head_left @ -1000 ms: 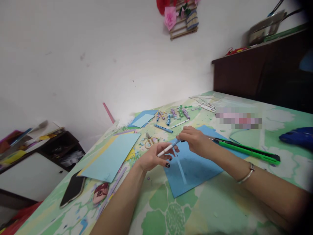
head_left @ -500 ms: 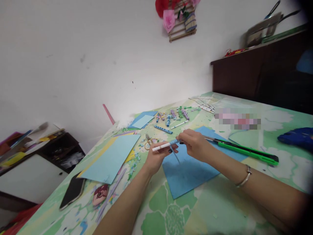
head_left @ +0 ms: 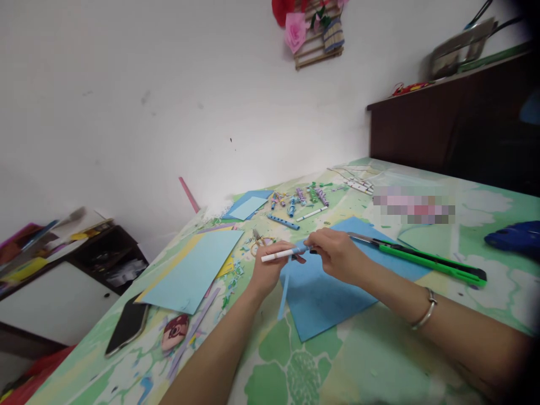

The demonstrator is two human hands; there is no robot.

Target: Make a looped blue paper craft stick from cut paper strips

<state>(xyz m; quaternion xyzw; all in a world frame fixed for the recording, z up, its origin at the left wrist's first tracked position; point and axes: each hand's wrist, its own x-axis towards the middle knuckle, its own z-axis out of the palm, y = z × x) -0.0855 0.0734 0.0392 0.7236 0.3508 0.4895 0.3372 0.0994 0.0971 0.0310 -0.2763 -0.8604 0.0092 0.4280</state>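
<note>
Between my two hands is a slim white pen-like stick [head_left: 273, 256], held nearly level and slightly tilted. Blue paper [head_left: 300, 247] is wrapped around its right part. A narrow light-blue paper strip [head_left: 284, 295] dangles from it below my left fingers. My left hand [head_left: 270, 267] grips the stick from underneath, fingers closed around it. Closed in a pinch, my right hand [head_left: 337, 253] holds the wrapped right end. Under both hands lies a blue paper sheet [head_left: 329, 304]. A green utility knife [head_left: 430, 263] rests across the sheet's right side, blade toward my right hand.
Left of my hands are light-blue and yellow sheets [head_left: 198, 270], small scissors [head_left: 258, 242], a phone [head_left: 126, 326] and a pink-and-maroon object [head_left: 175, 333]. Farther back lie a blue paper tube [head_left: 283, 221], a white stick [head_left: 312, 214] and several small coloured rolls [head_left: 300, 197]. Paper scraps are scattered about.
The paper strip has swung from hanging right of my left fingers to hanging lower and to the left. My right hand has shifted slightly down; the stick stays in both hands.
</note>
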